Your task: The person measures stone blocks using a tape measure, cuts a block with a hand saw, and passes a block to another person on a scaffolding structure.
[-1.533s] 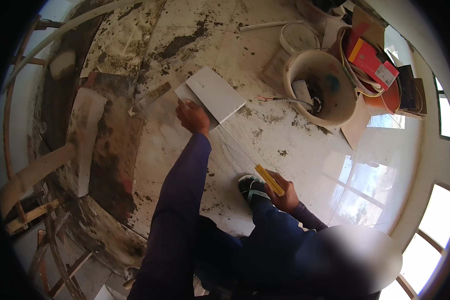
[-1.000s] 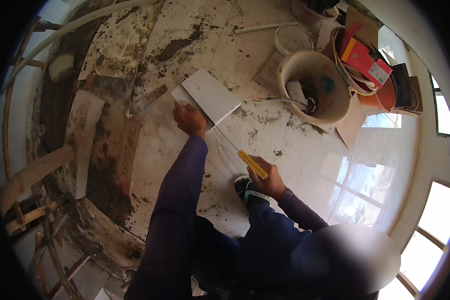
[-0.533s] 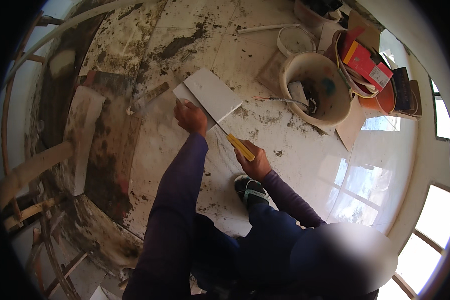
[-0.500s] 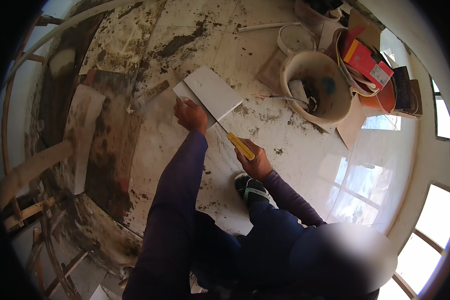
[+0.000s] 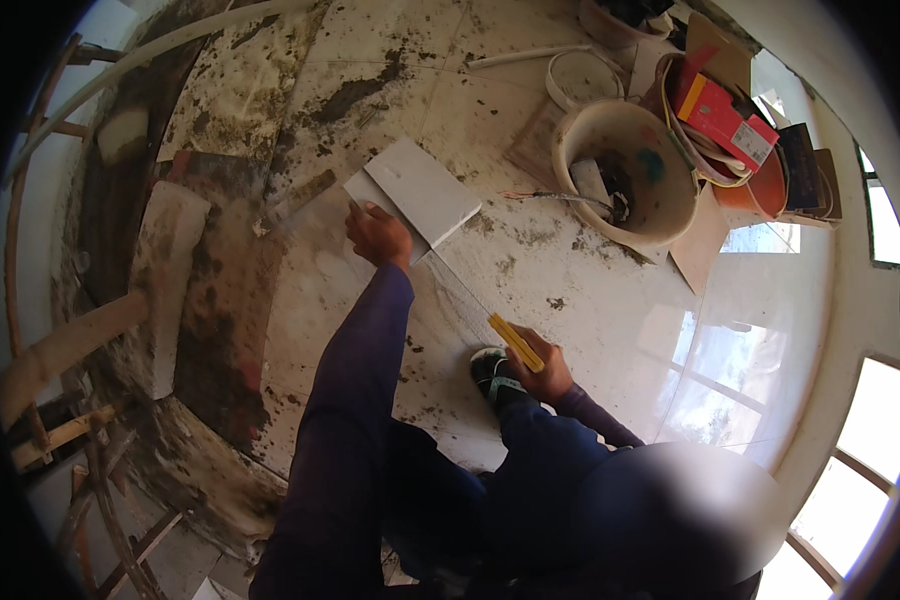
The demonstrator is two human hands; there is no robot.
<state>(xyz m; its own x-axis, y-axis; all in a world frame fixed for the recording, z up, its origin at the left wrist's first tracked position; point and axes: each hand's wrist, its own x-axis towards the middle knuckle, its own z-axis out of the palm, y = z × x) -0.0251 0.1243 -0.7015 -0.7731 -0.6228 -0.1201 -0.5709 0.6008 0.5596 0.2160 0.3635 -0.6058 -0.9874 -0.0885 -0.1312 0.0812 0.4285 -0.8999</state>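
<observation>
Your left hand (image 5: 378, 233) is on the white board (image 5: 425, 192), which lies tilted to the frame's sides, a little above and left of the frame's middle. A straight line runs along this board and divides a narrow strip at its left from the wider part at its right, and your hand is on the narrow strip. The fingers are bent at the strip's edge, but I cannot tell if they pinch it or only press it down.

Your right hand (image 5: 547, 373) is right of and below the middle of the frame, and its fingers are closed around the yellow handle of the saw (image 5: 517, 343). The thin blade goes from the handle to the upper left and meets the lower edge of the board, in the direction of the dividing line. Just left of this hand is your shoe (image 5: 492, 376), and pale dust lies on the floor (image 5: 610, 320) beside the blade.

At the upper right stands a bucket (image 5: 670, 190), and a cable (image 5: 560, 197) comes out over its rim to the left. Behind it, nearer the corner, is a red box (image 5: 725, 120). At the upper left, a stained slab (image 5: 170, 270) lies well apart from your hands.
</observation>
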